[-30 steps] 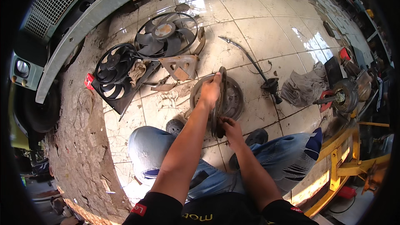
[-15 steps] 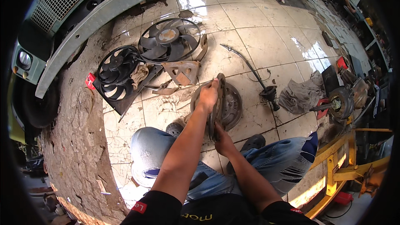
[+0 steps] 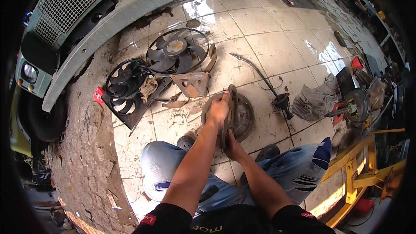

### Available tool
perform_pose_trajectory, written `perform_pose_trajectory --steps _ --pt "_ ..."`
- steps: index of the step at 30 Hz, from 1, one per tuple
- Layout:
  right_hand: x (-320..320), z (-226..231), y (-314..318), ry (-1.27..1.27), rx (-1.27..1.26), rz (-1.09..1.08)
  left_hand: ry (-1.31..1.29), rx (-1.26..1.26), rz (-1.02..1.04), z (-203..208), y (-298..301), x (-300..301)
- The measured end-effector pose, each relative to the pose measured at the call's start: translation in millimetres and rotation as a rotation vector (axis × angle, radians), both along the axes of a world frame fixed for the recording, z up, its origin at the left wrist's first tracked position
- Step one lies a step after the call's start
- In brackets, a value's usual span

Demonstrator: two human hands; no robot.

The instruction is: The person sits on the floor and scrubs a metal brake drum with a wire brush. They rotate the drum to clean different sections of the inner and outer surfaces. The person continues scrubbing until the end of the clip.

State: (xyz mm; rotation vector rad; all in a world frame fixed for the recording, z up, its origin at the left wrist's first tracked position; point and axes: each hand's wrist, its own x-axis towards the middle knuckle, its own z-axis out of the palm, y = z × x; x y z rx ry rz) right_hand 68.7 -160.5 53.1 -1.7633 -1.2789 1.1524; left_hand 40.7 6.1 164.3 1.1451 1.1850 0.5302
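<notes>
A worn, round metal disc stands nearly edge-on between my knees, so its faces barely show. Closed around its upper far rim is my left hand. My right hand grips the near, lower part from the right side; some of those fingers are hidden behind the rim. Directly behind lies a second round metal piece, flat on the tiles and dark with grime, like a wheel or drum. Whether the two discs touch, I cannot tell.
Beyond my hands to the left lie black radiator fans and a rusty bracket. Rightward are a long rod with a dark boot, a grey rag, a hub part and a yellow frame. A vehicle bumper spans the far left.
The whole scene sits slightly lower and further right in the picture, as my head has shifted. Both hands keep their grip on the upright disc, which looks much the same.
</notes>
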Motion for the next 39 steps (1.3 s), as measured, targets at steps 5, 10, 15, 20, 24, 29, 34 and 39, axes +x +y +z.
perform_pose_trajectory --steps 5,10,15,20,24,29,34,39 --pt "-7 25 1 0.165 -0.102 -0.07 -0.025 0.002 0.028 -7 8 -2" --pt "-3 11 6 0.34 0.016 -0.132 -0.045 -0.017 0.022 -22 13 4" --pt "-4 2 2 0.356 0.045 -0.191 -0.027 -0.037 0.034 -7 8 7" --pt "-11 30 2 0.386 0.027 -0.199 -0.113 -0.094 0.037 -16 14 2" --pt "-7 31 11 0.364 -0.029 -0.197 -0.06 -0.061 0.019 -16 15 6" --pt "-9 15 5 0.266 0.079 -0.196 0.022 0.037 0.016 2 2 11" --pt "-8 28 8 0.238 0.046 -0.173 0.084 0.054 -0.002 3 6 4" --pt "5 21 16 0.286 0.002 -0.193 0.07 0.001 0.026 8 3 12"
